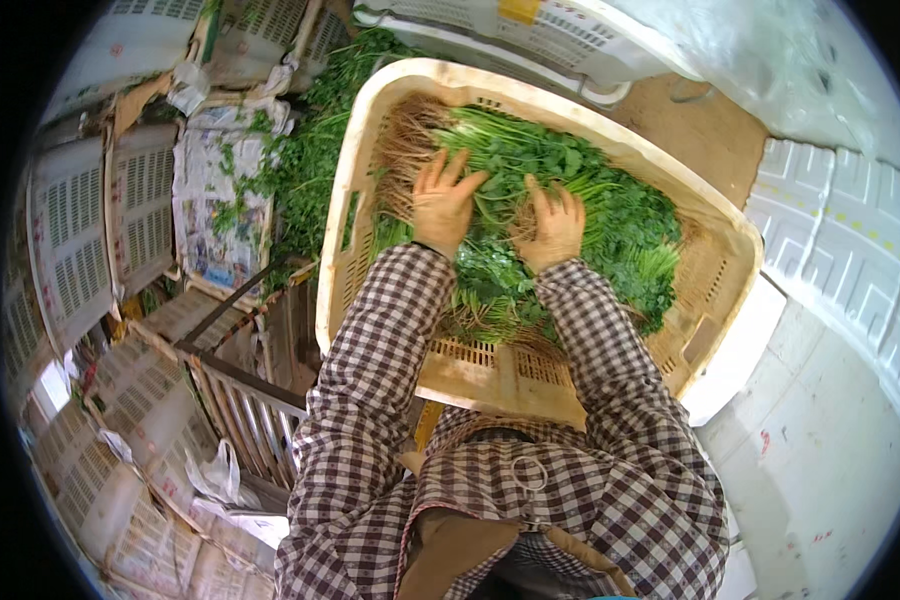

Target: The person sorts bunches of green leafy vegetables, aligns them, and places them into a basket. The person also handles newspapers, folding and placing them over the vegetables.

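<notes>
A cream plastic crate stands before me, holding leafy green herb bunches with pale stems, which look like coriander. Their brown roots gather at the crate's left end. My left hand lies palm down on the stems near those roots, fingers spread. Pressed to the bunches at the middle of the crate is my right hand. A small clump of roots shows between its thumb and forefinger; whether the fingers grip it is hidden.
More loose greens lie left of the crate, beside a newspaper-covered crate. Stacked slotted crates fill the left side. A metal rack stands at lower left. White foam boxes are on the right.
</notes>
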